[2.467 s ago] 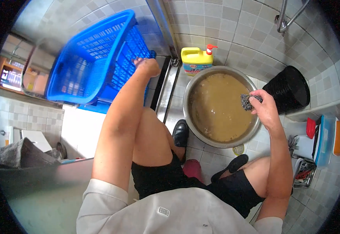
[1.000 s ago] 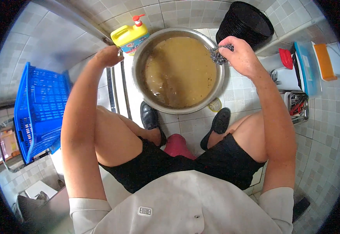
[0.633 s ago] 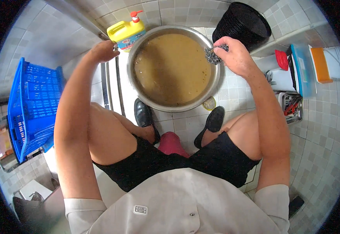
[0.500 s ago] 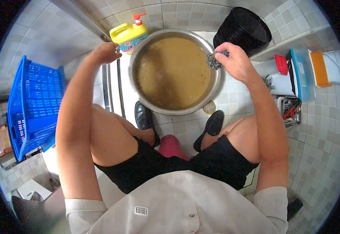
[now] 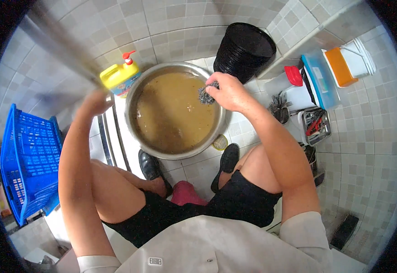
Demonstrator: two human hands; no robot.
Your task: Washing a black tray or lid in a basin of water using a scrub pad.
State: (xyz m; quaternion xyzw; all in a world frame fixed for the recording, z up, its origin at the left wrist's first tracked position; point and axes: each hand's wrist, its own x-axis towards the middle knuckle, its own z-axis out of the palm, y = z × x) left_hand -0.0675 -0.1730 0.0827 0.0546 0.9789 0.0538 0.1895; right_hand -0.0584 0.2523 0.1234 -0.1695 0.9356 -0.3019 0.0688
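My right hand point(image 5: 231, 93) pinches a grey steel wool scourer point(image 5: 206, 95) over the right rim of a wide metal basin point(image 5: 131, 119). Murky brown water point(image 5: 178, 111) fills much of the basin, with small bits floating in it. On the left, my left hand point(image 5: 96, 103) is blurred by motion beside the basin. Its fingers look curled, and whatever they hold cannot be made out. Just beyond that hand stands a yellow pump bottle point(image 5: 120, 78) with a red pump head.
A stack of black baskets point(image 5: 244, 50) leans by the wall, far right. Blue plastic crates point(image 5: 32, 159) stand at the left. Along the right are a tray of utensils point(image 5: 316, 127), a blue-edged container point(image 5: 316, 82) and an orange box point(image 5: 339, 68). My shoes flank a pink stool point(image 5: 187, 193).
The whole view has shifted, so the basin sits lower and further left. My left hand has become blurred, near the bottle. My right hand still grips the scourer at the basin's rim.
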